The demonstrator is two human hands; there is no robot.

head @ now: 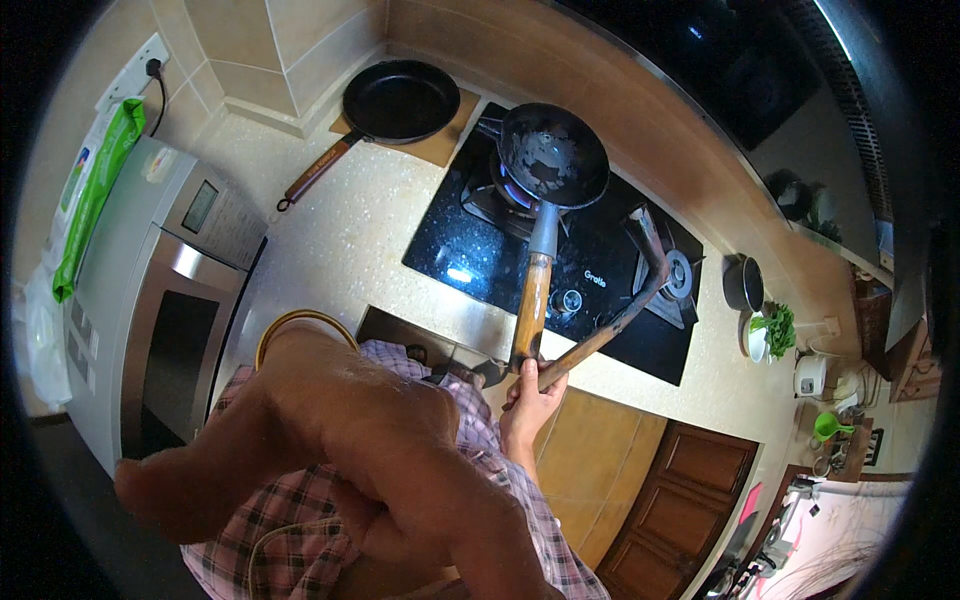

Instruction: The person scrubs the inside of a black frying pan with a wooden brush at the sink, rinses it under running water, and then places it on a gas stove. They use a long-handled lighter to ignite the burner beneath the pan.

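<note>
My left hand [352, 435] is raised close to the camera, large and shadowed, a gold bangle [309, 313] at its wrist. Its thumb sticks out to the left; some fingertips lie beyond the lower edge. My right hand [531, 409] grips the wooden handle of what looks like a wok spatula [600, 337], whose dark bent metal end is over the hob. The right thumb overlaps the end of the wok's handle [529, 311]; I cannot tell if it presses there. The dark wok [555, 154], with a wet-looking patch inside, sits over a lit burner with blue flame [516, 191].
A black glass gas hob [450, 247] has a second burner [677, 274]. A frying pan [401, 101] rests on a brown board [431, 151]. A microwave [180, 322] stands left. Rightward are a small pot [743, 283] and a bowl [756, 337] with leafy greens [778, 330].
</note>
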